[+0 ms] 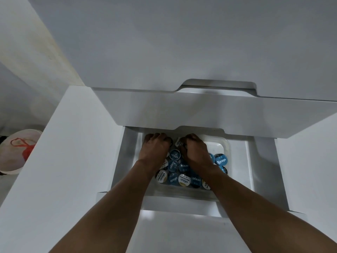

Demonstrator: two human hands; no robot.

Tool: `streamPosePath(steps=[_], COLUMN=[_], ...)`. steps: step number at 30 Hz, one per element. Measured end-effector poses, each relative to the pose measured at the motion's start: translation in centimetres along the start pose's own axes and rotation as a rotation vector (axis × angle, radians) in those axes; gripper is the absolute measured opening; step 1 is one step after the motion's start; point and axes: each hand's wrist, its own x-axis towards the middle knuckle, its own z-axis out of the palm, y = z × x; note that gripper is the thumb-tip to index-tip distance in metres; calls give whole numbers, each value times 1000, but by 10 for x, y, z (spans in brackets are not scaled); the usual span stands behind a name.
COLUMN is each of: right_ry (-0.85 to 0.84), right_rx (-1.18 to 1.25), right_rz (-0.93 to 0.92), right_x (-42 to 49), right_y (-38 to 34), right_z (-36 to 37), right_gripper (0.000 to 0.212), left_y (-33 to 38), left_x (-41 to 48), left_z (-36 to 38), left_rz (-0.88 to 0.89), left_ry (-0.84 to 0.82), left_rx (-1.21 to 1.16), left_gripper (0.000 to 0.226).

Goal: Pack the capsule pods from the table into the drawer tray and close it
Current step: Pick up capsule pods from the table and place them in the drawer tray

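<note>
Several capsule pods [174, 168] with blue or white-and-gold lids lie packed in a clear plastic tray [227, 146] inside the open white drawer [242, 161]. Both my hands reach into the far end of the tray. My left hand [155, 146] has its fingers curled down over a dark pod [171, 141] at the fingertips. My right hand [195, 149] curls round a white-lidded pod [179, 142]. The tray's far right corner shows bare plastic. My forearms hide some of the pods.
The drawer above [182, 108] juts out over the back of the open drawer, close above my knuckles. A white cabinet side [54, 161] stands at the left. A white bucket [11, 167] with a red bag sits on the floor, far left.
</note>
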Motion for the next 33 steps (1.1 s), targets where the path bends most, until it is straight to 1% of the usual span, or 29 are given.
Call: streamPosePath(steps=[3, 8, 15, 21, 24, 26, 28, 30, 32, 33], right_ry=[1, -10, -14, 21, 33, 59, 121, 177, 138, 149], right_rx=[-5, 9, 4, -31, -72, -107, -130, -168, -234, -258], right_rz=[-2, -38, -38, -45, -40, -67, -109, -157, -150, -166], right_x=[1, 3, 3, -14, -27, -39, -53, -65, -80, -90], right_y=[1, -4, -5, 2, 4, 3, 2, 2, -1, -1], right_z=[1, 3, 1, -14, -26, -36, -46, -58, -74, -83], right_gripper=[25, 23, 27, 28, 31, 35, 41, 46, 43, 43], left_y=[2, -5, -4, 5, 19, 31, 44, 58, 73, 82], left_x=[0, -3, -4, -19, -31, -43, -55, -64, -75, -83], left_z=[-1, -4, -9, -19, -34, -41, -46, -56, -66, -74], left_rz=[-9, -21, -31, -68, -150, -157, -143, -172, -186, -173], left_ry=[14, 47, -14, -12, 3, 40, 108, 164, 219, 255], left_rx=[45, 115, 135, 52, -32, -47, -41, -61, -57, -35], left_gripper=[23, 25, 28, 40, 32, 29, 31, 33, 35, 35])
